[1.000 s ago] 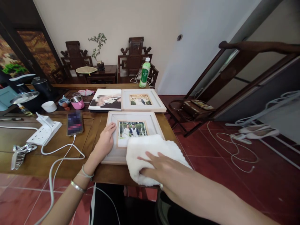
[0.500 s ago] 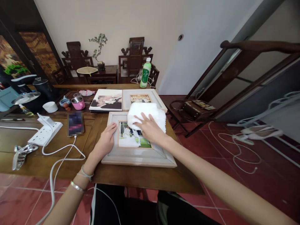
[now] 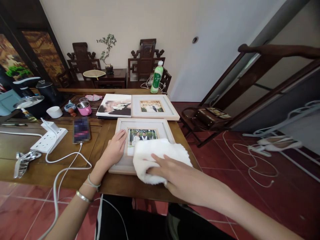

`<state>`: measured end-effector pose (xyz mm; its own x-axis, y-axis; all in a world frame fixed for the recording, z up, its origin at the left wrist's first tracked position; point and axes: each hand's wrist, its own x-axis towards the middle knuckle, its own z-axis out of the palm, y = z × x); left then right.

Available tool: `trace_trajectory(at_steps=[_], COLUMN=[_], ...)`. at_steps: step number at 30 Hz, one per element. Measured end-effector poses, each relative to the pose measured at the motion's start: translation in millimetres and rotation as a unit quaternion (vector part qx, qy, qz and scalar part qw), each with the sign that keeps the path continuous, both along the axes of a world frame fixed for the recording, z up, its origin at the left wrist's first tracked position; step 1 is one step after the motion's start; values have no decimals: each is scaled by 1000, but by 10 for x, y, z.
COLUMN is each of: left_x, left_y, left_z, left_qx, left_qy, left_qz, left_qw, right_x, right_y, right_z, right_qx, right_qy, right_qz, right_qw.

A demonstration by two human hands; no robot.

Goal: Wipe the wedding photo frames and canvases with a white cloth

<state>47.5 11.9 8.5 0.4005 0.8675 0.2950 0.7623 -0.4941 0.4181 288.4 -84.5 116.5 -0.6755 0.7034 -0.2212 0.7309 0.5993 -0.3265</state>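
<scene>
A light wooden picture frame (image 3: 121,124) lies flat on the table, with a photo of people outdoors in its middle. My left hand (image 3: 115,148) grips the left side of this frame, fingers together along its border. A folded white towel (image 3: 160,151) covers the frame's lower right part and hangs over its near edge. My right hand (image 3: 172,171) is closed on the towel, its fingers pressed into the cloth. Beyond the frame are a second framed photo (image 3: 172,107) and a white-bordered picture (image 3: 117,100) with a blurred patch.
On the wooden table (image 3: 100,180) stand a green bottle (image 3: 157,78), a pink cup (image 3: 84,108) and a white bowl (image 3: 54,112). Left of my arm lie a phone (image 3: 81,129), a power strip (image 3: 48,140), cables and a silver hair clip (image 3: 25,161). A chair (image 3: 265,66) stands to the right.
My right hand has drawn the towel from the frame's upper right toward me, down to its near right side, uncovering the photo's upper part. My left hand keeps its place on the frame.
</scene>
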Motion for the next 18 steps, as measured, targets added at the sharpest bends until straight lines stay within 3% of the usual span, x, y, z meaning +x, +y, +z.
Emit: trace_trajectory(at_steps=[6, 8, 11, 14, 18], left_x=[6, 10, 15, 23, 34], left_y=[-9, -13, -19, -27, -38], left_z=[31, 43, 55, 66, 82], left_qx=[7, 6, 5, -3, -8], left_qy=[-3, -3, -7, -12, -9], left_qz=[-5, -6, -1, 7, 10], left_qw=[1000, 1000, 1000, 1000, 1000], right_x=[-180, -244, -343, -403, -366], right_y=[695, 947, 1158, 1085, 647], right_z=[-473, -561, -614, -595, -414], right_qx=[183, 231, 240, 201, 103], right_qy=[-27, -30, -31, -39, -39], right_qz=[-53, -62, -45, -26, 0], right_qw=[981, 971, 969, 979, 994])
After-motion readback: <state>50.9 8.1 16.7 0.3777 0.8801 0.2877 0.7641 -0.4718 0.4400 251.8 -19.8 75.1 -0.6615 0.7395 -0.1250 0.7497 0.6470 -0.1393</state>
